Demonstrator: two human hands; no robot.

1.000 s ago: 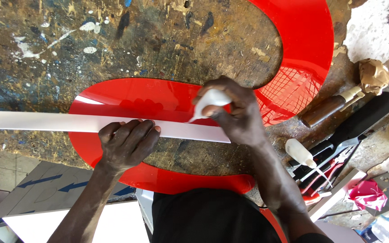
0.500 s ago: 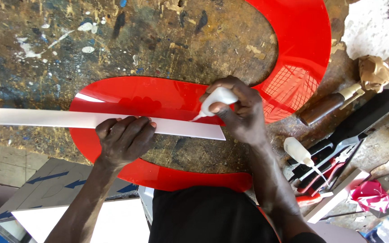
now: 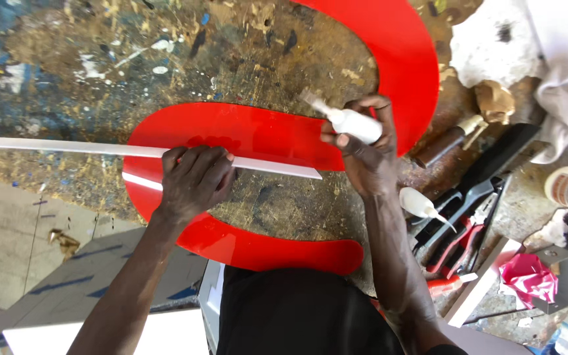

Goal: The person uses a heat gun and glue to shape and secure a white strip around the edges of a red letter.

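A large glossy red curved letter shape (image 3: 264, 135) lies flat on a paint-stained workbench (image 3: 100, 59). Across it runs a long thin white strip (image 3: 54, 147), reaching to the left edge of the view. My left hand (image 3: 195, 179) presses down on this strip, fingers spread over it. My right hand (image 3: 363, 154) grips a small white glue bottle (image 3: 353, 123); its nozzle points up and left, lifted above the red shape, past the strip's right end.
Tools lie at the right: a second small white bottle (image 3: 422, 205), red-handled pliers (image 3: 458, 240), a wooden-handled tool (image 3: 448, 141), a crumpled white cloth (image 3: 540, 46), a pink rag (image 3: 527, 276). Tiled floor and a board (image 3: 87, 283) show at lower left.
My right hand has lifted the glue bottle off the strip's right end and turned its nozzle up and left. The left hand stays on the strip.
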